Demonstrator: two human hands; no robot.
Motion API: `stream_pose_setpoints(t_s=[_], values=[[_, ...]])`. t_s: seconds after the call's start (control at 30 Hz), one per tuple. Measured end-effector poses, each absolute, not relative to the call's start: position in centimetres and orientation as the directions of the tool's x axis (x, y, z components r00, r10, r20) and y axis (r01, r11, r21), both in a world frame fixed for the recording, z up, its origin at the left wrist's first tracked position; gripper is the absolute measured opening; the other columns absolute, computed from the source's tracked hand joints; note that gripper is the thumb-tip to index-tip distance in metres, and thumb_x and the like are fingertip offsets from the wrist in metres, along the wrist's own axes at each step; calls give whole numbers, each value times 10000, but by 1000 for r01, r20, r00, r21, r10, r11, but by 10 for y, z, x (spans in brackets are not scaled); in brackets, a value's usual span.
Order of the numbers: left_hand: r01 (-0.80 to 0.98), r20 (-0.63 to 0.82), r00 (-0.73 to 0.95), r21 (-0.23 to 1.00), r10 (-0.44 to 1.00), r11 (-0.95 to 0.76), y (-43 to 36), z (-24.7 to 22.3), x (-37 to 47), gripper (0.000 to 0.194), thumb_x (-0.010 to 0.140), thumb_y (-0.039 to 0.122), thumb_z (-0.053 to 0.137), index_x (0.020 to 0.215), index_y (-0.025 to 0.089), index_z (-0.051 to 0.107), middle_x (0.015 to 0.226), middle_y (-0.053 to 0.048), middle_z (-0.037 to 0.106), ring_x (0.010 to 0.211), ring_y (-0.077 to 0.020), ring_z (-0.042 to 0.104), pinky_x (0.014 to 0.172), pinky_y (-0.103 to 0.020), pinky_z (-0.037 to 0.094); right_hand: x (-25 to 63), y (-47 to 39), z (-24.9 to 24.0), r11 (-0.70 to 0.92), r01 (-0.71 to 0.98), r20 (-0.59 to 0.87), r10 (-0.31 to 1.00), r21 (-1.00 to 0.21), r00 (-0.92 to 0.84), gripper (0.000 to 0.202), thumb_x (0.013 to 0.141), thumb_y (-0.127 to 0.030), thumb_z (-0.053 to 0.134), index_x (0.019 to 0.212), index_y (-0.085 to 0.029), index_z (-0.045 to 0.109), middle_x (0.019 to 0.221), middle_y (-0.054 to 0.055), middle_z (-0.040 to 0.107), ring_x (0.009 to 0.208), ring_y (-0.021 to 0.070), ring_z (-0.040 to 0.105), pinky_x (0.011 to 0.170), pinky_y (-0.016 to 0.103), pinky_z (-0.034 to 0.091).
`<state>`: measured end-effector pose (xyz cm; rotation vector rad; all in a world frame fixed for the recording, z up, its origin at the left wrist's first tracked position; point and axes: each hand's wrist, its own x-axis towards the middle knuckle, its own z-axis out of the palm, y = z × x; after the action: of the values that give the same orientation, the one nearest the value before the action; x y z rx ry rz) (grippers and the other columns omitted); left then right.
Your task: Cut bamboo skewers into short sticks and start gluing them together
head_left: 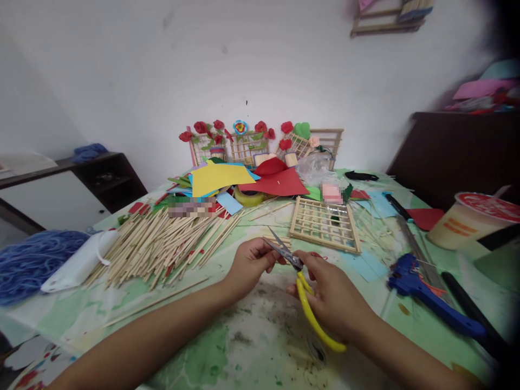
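My right hand (331,295) grips a pair of scissors (307,311) with yellow handles, its blades parted and pointing up and to the left. Close against the blades, my left hand (248,266) is closed in a pinch; whatever lies between its fingertips is too small and hidden to make out. Just beyond both hands lies a wooden stick lattice (325,225), flat on the table. To the left of my hands spreads a big loose pile of thin wooden sticks (158,246).
Coloured sheets (221,179) and a tape roll (248,198) lie behind the sticks. Blue yarn (36,260) and a white bottle-like object (79,262) sit left. On the right are a blue glue gun (430,300), a utility knife (396,206) and a lidded cup (463,225).
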<state>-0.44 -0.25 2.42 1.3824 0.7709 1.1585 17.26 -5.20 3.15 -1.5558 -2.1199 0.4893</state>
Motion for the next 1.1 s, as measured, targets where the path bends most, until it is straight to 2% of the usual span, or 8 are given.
stream_pose_setpoints(t_s=[0.13, 0.23, 0.4, 0.57, 0.7, 1.0, 1.1], values=[[-154, 203, 304, 975, 931, -162, -2, 21, -3, 220, 727, 354, 682, 722, 139, 638, 622, -29, 645, 474, -77, 448, 448, -205, 323, 173, -51, 36, 306, 800, 171, 952, -516, -253, 424, 763, -343, 551, 1164, -204, 541, 946, 78, 636, 846, 232, 560, 670, 307, 405], [-161, 197, 294, 975, 935, -154, 0, 16, -3, 227, 717, 352, 692, 750, 136, 627, 625, -28, 641, 496, -83, 482, 448, -193, 318, 173, -49, 34, 288, 802, 154, 958, -523, -243, 428, 759, -364, 558, 1162, -221, 541, 887, 58, 633, 802, 221, 561, 647, 298, 397], [-169, 226, 280, 968, 933, -183, 3, 10, -4, 214, 737, 317, 677, 812, 127, 616, 671, -38, 658, 523, -82, 502, 460, -182, 325, 172, -47, 30, 261, 800, 134, 965, -540, -225, 573, 769, -391, 550, 1295, -181, 463, 1107, 117, 596, 959, 253, 550, 778, 343, 423], [-88, 275, 257, 961, 927, -261, 1, 9, -5, 229, 799, 328, 613, 742, 107, 632, 600, -15, 600, 476, -50, 399, 458, -184, 308, 173, -49, 29, 235, 836, 133, 972, -496, -194, 662, 763, -425, 558, 1356, -168, 411, 1145, 150, 563, 1046, 286, 518, 872, 401, 403], [-162, 300, 324, 952, 897, -259, 3, 7, -6, 241, 794, 352, 616, 810, 112, 637, 608, -12, 602, 457, -49, 393, 440, -185, 299, 173, -50, 29, 246, 823, 127, 969, -512, -210, 684, 758, -421, 565, 1374, -183, 390, 1173, 144, 546, 1081, 280, 499, 903, 399, 393], [-163, 310, 372, 950, 875, -267, 3, 8, -8, 288, 794, 398, 608, 762, 112, 612, 592, -16, 592, 439, -49, 396, 419, -185, 289, 170, -50, 27, 297, 753, 135, 953, -587, -270, 635, 779, -397, 556, 1350, -168, 399, 1202, 139, 548, 1060, 269, 500, 879, 389, 396], [-137, 285, 363, 958, 887, -252, 3, 9, -8, 300, 790, 402, 611, 726, 109, 595, 583, -14, 584, 433, -44, 378, 414, -181, 277, 169, -50, 26, 307, 761, 136, 950, -572, -282, 592, 792, -394, 548, 1319, -155, 422, 1128, 144, 580, 979, 263, 527, 832, 380, 404]])
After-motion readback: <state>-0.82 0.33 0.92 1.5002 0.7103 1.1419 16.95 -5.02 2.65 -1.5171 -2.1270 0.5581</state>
